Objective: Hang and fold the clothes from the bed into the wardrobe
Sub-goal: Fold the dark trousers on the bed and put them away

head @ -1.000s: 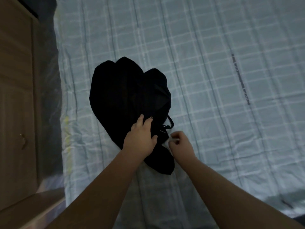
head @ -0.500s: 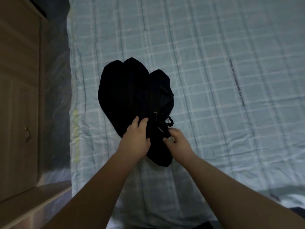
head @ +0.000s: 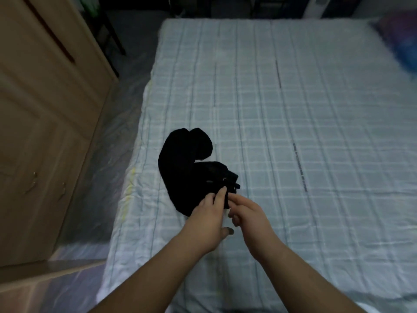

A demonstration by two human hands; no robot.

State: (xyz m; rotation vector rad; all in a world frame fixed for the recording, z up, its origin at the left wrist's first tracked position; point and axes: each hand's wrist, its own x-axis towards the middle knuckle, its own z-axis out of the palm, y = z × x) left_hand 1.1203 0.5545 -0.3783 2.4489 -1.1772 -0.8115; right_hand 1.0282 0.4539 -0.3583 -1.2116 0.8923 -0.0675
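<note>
A black garment (head: 185,163) with a drawstring lies bunched on the bed (head: 293,136), near the bed's left edge. My left hand (head: 208,216) rests on the garment's near end, fingers curled into the fabric. My right hand (head: 247,213) is beside it on the right, its fingers pinching the same near edge by the drawstring. The wooden wardrobe (head: 45,123) stands to the left of the bed with its doors closed.
A narrow strip of shiny floor (head: 108,154) runs between the wardrobe and the bed. A blue and purple pillow or bundle (head: 404,41) sits at the bed's far right corner. Dark furniture legs (head: 112,37) stand beyond the wardrobe.
The view has lifted and pulled back, showing the whole bed. The garment has been drawn up into a tighter, curled bundle. Both hands have closed together on its near end.
</note>
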